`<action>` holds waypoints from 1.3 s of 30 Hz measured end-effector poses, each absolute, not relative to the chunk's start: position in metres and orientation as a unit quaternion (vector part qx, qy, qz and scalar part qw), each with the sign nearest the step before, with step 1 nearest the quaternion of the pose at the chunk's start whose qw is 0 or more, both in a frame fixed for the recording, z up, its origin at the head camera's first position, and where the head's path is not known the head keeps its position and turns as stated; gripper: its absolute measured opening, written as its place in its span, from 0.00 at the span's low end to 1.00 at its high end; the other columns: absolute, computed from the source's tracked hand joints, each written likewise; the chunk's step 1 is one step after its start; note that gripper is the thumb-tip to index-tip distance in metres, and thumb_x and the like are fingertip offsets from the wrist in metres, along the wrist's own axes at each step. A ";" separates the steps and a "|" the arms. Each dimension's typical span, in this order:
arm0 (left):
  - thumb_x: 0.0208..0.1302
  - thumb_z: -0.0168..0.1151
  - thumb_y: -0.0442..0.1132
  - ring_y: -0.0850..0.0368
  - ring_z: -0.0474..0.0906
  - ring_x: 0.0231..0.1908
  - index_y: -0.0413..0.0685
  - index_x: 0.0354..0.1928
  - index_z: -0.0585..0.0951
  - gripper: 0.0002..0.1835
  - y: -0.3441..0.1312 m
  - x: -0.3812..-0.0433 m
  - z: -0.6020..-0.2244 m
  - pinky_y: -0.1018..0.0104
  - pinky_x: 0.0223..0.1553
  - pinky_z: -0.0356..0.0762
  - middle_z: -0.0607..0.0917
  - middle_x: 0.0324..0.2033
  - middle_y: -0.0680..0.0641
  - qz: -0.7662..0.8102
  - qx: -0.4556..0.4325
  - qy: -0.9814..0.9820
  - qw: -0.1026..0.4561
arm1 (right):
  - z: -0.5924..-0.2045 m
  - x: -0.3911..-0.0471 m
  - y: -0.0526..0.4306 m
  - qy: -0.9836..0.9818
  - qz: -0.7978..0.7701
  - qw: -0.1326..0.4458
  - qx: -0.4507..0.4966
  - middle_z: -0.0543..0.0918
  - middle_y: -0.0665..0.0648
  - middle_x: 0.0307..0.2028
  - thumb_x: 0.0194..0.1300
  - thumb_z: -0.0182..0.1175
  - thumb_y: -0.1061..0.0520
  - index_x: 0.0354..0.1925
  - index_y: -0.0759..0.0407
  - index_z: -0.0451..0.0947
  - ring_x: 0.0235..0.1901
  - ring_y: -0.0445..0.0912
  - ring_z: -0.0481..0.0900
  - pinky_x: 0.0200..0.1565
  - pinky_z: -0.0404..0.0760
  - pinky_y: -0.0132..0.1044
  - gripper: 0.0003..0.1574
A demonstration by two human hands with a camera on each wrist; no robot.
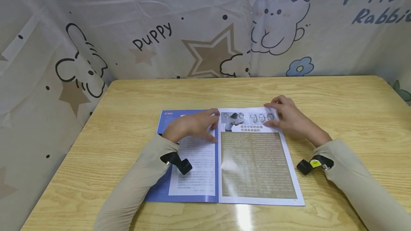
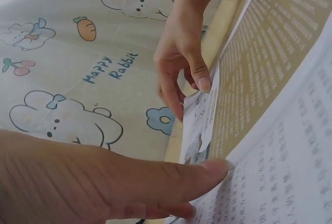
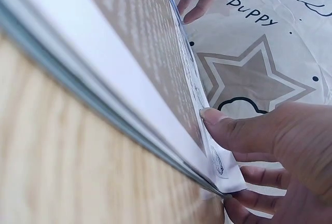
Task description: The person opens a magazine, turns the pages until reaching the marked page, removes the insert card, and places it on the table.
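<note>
An open magazine (image 1: 257, 167) lies on the wooden table, its left page blue-bordered with a white text panel, its right page carrying drawn portraits above a brown text block. My right hand (image 1: 289, 117) pinches the upper right corner of the right page, thumb on the printed side; in the right wrist view the fingers (image 3: 259, 177) are behind that corner, and the paper bends there. My left hand (image 1: 196, 126) is over the upper left page beside the spine, fingers loosely bent. In the left wrist view its thumb (image 2: 192, 180) touches the paper near the fold.
The wooden table (image 1: 112, 145) extends on both sides of the magazine. Behind it hangs a pale cloth (image 1: 199, 17) printed with rabbits, stars and words. Black straps with small devices (image 1: 179, 163) sit on both wrists, over beige sleeves.
</note>
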State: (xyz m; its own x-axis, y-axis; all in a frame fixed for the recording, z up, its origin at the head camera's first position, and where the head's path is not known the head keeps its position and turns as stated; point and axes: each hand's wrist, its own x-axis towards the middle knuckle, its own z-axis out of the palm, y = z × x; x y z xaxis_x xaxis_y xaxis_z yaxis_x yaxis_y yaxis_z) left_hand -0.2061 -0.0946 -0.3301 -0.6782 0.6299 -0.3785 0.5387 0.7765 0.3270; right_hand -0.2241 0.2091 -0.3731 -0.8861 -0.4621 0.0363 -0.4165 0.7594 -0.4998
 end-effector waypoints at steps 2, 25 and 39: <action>0.57 0.71 0.47 0.52 0.66 0.58 0.46 0.35 0.73 0.17 -0.094 -0.206 -0.332 0.60 0.54 0.67 0.60 0.70 0.44 0.092 0.310 0.914 0.245 | -0.373 -0.224 0.209 0.936 -0.258 0.050 -0.232 0.66 0.70 0.57 0.58 0.69 0.59 0.61 0.71 0.70 0.57 0.64 0.63 0.59 0.63 0.60 0.36; 0.40 0.79 0.55 0.44 0.57 0.66 0.51 0.40 0.70 0.32 -0.085 -0.202 -0.342 0.29 0.61 0.54 0.55 0.68 0.44 0.096 0.279 0.927 0.233 | -0.369 -0.223 0.206 0.945 -0.231 0.055 -0.226 0.76 0.69 0.56 0.59 0.70 0.55 0.60 0.68 0.70 0.54 0.61 0.73 0.56 0.70 0.58 0.35; 0.46 0.75 0.57 0.40 0.55 0.70 0.51 0.65 0.68 0.44 -0.087 -0.212 -0.348 0.48 0.68 0.56 0.52 0.73 0.40 0.116 0.302 0.932 0.165 | -0.366 -0.220 0.207 0.943 -0.207 0.017 -0.261 0.72 0.73 0.59 0.70 0.51 0.66 0.54 0.75 0.74 0.60 0.68 0.67 0.62 0.62 0.61 0.18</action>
State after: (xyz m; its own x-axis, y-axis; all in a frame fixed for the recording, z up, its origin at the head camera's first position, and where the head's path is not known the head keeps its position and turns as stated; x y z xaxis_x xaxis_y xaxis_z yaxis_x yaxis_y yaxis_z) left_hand -0.2117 -0.0874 -0.3480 -0.7634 0.6005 -0.2381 0.5241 0.7912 0.3151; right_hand -0.2198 0.2070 -0.3658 -0.8628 -0.4997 0.0763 -0.4858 0.7779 -0.3987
